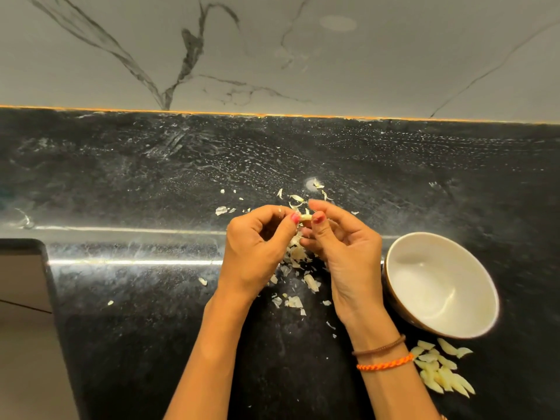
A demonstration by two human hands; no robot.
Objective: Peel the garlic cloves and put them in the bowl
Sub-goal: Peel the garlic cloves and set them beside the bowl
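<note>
A small pale garlic clove (305,218) is held above the black counter between both thumbs and fingertips. My left hand (257,250) pinches its left end, fingers curled. My right hand (342,253) pinches its right end, thumb on top. A white bowl (403,262) with a brown outside stands right of my right hand, and nothing shows inside it. A heap of several garlic cloves (442,371) lies on the counter in front of the bowl, near my right wrist.
Papery garlic skins (295,262) are scattered on the black stone counter (151,313) under and beyond my hands. A marble wall (272,56) rises behind the counter. A grey surface (24,328) sits beyond the counter's left edge.
</note>
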